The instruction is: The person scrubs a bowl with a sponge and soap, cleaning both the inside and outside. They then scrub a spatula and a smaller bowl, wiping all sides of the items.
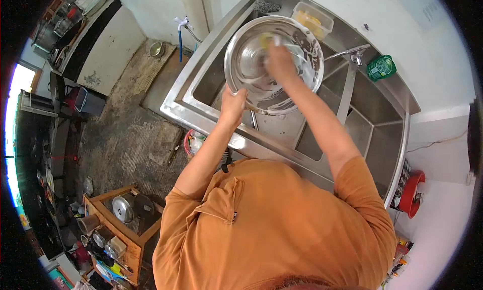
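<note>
A large round metal basin (251, 96) with soap suds inside is tilted over the left part of the steel sink. My left hand (234, 106) grips its near-left rim, fingers closed round the edge. Inside the basin my right hand (280, 63) is blurred by motion, pressed round a yellow-green sponge (266, 40) against the inner wall. White foam streaks the basin's right side.
The steel sink (176, 106) has a faucet (354, 52), a green packet (381, 67), a plastic tub (313, 19) and a grey scourer (266, 7) along its back. A wooden stool frame (108, 194) stands lower left; a red basin (413, 194) is at right.
</note>
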Motion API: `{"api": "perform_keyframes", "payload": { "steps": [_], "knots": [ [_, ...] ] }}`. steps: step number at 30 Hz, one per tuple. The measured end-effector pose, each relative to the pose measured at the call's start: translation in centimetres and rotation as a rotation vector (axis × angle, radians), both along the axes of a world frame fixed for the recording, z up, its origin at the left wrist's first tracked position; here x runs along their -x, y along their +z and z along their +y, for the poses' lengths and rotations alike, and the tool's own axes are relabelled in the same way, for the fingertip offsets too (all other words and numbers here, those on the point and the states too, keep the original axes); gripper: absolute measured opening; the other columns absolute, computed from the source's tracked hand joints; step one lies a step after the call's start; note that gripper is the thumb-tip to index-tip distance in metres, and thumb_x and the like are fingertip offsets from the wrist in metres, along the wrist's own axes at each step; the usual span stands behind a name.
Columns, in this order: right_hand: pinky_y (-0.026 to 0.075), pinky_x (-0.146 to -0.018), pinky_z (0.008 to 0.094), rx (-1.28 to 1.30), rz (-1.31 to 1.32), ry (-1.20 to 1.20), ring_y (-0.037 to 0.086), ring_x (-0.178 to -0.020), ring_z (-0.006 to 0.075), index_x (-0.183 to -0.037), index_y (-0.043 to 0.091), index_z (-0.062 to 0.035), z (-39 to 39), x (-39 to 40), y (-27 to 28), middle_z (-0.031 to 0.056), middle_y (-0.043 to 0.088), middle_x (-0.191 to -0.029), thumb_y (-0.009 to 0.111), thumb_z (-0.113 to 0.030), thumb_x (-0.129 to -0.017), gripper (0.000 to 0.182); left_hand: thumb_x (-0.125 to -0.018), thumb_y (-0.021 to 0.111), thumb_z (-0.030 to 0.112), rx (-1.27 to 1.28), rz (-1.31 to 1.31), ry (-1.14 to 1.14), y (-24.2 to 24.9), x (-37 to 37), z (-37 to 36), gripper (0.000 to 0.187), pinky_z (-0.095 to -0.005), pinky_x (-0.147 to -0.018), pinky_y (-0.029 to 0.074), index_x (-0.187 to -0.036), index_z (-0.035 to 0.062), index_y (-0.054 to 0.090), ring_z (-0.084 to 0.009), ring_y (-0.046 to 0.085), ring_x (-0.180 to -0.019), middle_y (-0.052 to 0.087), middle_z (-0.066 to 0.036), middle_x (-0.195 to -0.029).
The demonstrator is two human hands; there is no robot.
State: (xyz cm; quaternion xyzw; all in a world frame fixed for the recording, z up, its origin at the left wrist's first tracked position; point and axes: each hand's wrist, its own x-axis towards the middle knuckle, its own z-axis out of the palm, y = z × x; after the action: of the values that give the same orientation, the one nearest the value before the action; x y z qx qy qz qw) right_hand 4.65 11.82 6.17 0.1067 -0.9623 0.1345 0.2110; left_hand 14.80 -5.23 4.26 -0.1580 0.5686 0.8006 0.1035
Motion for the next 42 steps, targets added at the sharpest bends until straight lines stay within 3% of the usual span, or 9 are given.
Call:
{"api": "perform_keyframes", "payload": {
  "steps": [6, 12, 16, 19, 24, 26, 27, 36, 42],
  "knots": [
    [0.051, -0.083, 0.0505, -0.096, -0.366, 0.385, 0.062, -0.104, 0.0372, -0.121, 0.057, -0.0066, -2.1, -5.2, -1.6, 0.0227, 0.064, -0.107, 0.058, -0.011, -0.081, 0.041, -0.085, 0.050, 0.006, 0.141, 0.237, 0.051, -0.4, 1.3, -1.8, 0.039, -0.0318, -0.075, 0.047, -0.123, 0.0023, 0.054, -0.0150, 0.055, -0.084, 0.060, -0.006, -0.095],
    [0.046, -0.094, 0.0540, -0.456, -0.290, -0.021, 0.057, -0.113, 0.0448, -0.118, 0.063, -0.0108, 2.9, -4.2, -0.7, 0.0208, 0.060, -0.123, 0.058, -0.016, -0.084, 0.035, -0.085, 0.054, 0.007, 0.123, 0.259, 0.076, -0.9, 0.7, -2.1, 0.042, -0.0296, -0.083, 0.045, -0.127, 0.0020, 0.054, -0.0153, 0.056, -0.090, 0.063, -0.005, -0.103],
    [0.036, -0.109, 0.0540, 0.040, -0.674, 0.228, 0.042, -0.132, 0.0465, -0.129, 0.059, -0.0097, -2.2, -7.6, -3.5, 0.0241, 0.045, -0.144, 0.049, -0.028, -0.095, 0.040, -0.084, 0.054, 0.007, 0.144, 0.267, 0.102, 0.4, 1.6, -1.0, 0.044, -0.0294, -0.085, 0.046, -0.128, 0.0025, 0.055, -0.0165, 0.058, -0.094, 0.064, -0.007, -0.107],
    [0.037, -0.107, 0.0540, -0.272, -0.487, 0.498, 0.043, -0.132, 0.0453, -0.133, 0.055, -0.0061, 0.7, -10.4, -1.5, 0.0250, 0.044, -0.145, 0.046, -0.044, -0.097, 0.053, -0.084, 0.054, 0.007, 0.217, 0.253, 0.108, 0.7, 1.6, -2.3, 0.044, -0.0293, -0.084, 0.046, -0.128, 0.0026, 0.055, -0.0163, 0.059, -0.094, 0.064, -0.009, -0.107],
    [0.044, -0.098, 0.0486, -0.358, -0.524, 0.259, 0.056, -0.112, 0.0434, -0.126, 0.059, 0.0001, 3.2, -11.6, 1.5, 0.0249, 0.059, -0.124, 0.048, -0.051, -0.096, 0.060, -0.084, 0.053, 0.008, 0.202, 0.305, 0.060, -1.8, 2.7, -2.7, 0.042, -0.0299, -0.084, 0.046, -0.125, -0.0004, 0.055, -0.0165, 0.058, -0.091, 0.064, -0.010, -0.105],
    [0.050, -0.088, 0.0483, -0.246, -0.254, 0.540, 0.060, -0.103, 0.0443, -0.124, 0.060, -0.0011, 1.3, -13.2, 0.2, 0.0266, 0.060, -0.119, 0.056, -0.048, -0.093, 0.056, -0.084, 0.054, 0.007, 0.162, 0.182, 0.006, 0.8, 2.9, -2.3, 0.038, -0.0329, -0.088, 0.047, -0.121, -0.0030, 0.056, -0.0209, 0.062, -0.097, 0.067, -0.015, -0.106],
    [0.052, -0.076, 0.0457, -0.237, -0.309, 0.497, 0.064, -0.087, 0.0390, -0.120, 0.063, -0.0042, 0.9, -13.1, -0.6, 0.0239, 0.061, -0.111, 0.065, -0.031, -0.086, 0.043, -0.084, 0.054, 0.007, 0.160, 0.192, 0.003, 0.9, 3.5, -2.5, 0.038, -0.0329, -0.088, 0.047, -0.121, -0.0030, 0.056, -0.0209, 0.062, -0.097, 0.067, -0.015, -0.106],
    [0.051, -0.060, 0.0398, -0.328, 0.156, 0.384, 0.063, -0.073, 0.0284, -0.114, 0.066, -0.0114, 0.9, -9.5, 2.8, 0.0117, 0.064, -0.101, 0.065, -0.009, -0.073, 0.041, -0.084, 0.059, 0.016, 0.540, 0.666, 0.108, 4.5, 4.2, -2.0, 0.040, -0.0350, -0.086, 0.049, -0.118, -0.0051, 0.056, -0.0233, 0.064, -0.094, 0.067, -0.018, -0.104],
    [0.053, -0.075, 0.0417, -0.345, 0.091, 0.295, 0.064, -0.093, 0.0295, -0.108, 0.068, -0.0126, 0.3, -9.4, 4.0, 0.0105, 0.066, -0.107, 0.065, -0.007, -0.072, 0.036, -0.087, 0.054, 0.013, 0.138, 0.296, 0.054, 3.7, 6.1, -0.7, 0.032, -0.0302, -0.063, 0.052, -0.113, -0.0044, 0.059, -0.0177, 0.064, -0.075, 0.065, -0.011, -0.093]
  ]
}}
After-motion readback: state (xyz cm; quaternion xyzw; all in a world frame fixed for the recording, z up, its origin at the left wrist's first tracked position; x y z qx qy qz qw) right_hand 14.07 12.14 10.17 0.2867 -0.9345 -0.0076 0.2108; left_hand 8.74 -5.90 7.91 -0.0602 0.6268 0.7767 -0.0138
